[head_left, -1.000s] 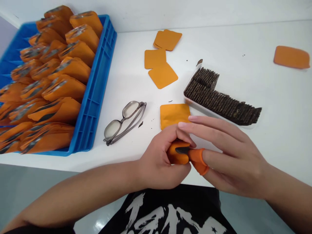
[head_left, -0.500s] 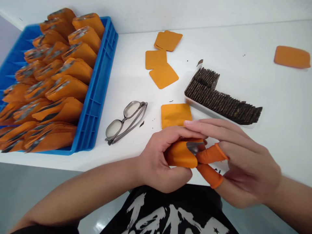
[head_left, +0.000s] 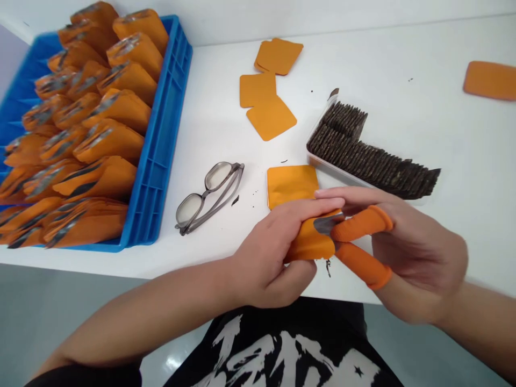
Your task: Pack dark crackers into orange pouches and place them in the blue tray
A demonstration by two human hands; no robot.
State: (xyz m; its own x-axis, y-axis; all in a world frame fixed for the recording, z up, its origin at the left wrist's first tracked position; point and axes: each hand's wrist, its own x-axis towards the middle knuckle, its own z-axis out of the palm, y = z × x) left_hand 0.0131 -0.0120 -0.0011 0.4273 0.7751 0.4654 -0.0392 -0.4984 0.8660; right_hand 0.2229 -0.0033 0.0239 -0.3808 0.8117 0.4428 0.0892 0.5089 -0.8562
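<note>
My left hand is closed round a small orange pouch, whose silvery-grey inner lining shows at the mouth on its right. Orange finger cots cover the thumb and index finger of my right hand. Those two fingertips meet at the mouth of the pouch; whether something is between them is hidden. The other fingers of the right hand stretch over the pouch towards the left fingers. Just beyond the hands, a flat orange pouch lies on the table. Dark crumbs lie under the held pouch.
A clear tray holds rows of thin dark-brown pieces. Several orange pouches lie behind. At the left stands a blue crate packed with filled orange pouches. Glasses rest beside it; another orange piece is far right.
Both hands and the pouch have moved slightly up and right in the picture. The right thumb and index finger have drawn back a little from the pouch mouth. Dark crumbs now show below it.
</note>
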